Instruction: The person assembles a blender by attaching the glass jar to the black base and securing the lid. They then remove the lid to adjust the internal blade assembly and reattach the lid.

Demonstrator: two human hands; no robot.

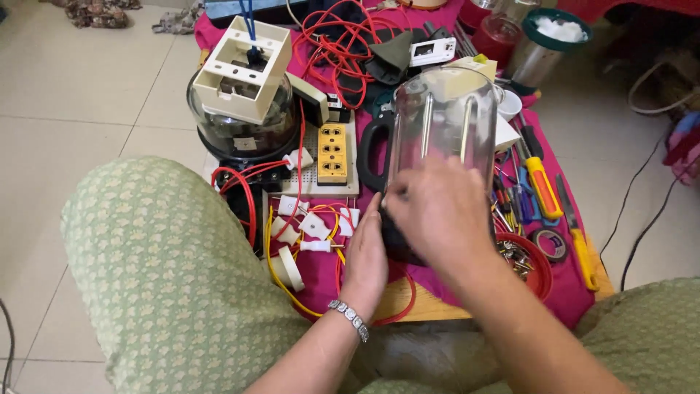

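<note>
Low table under a magenta cloth (321, 273), crowded from edge to edge; pale floor tiles lie open to the left, and cables trail over the floor to the right. Clear blender jar (442, 120) with a black handle (370, 153) on its left side, standing upright near the table's front edge, just right of centre. Right hand (437, 215) is blurred, fingers curled over the jar's dark base and lower wall. Left hand (366, 259), a metal bracelet (350, 319) at the wrist, lies flat-fingered against the base's left side. Domed dark housing (244, 128) at far left, a cream box frame (244, 69) on top. Yellow socket strip (332, 153) on a white board, between housing and jar. Red wire tangle (343, 44) behind. Yellow-handled screwdrivers (543, 186) at the right edge, just beside a red bowl of small metal parts (525, 255) and a tape roll (552, 243). White plug parts (313, 226) near the left hand's fingertips.
</note>
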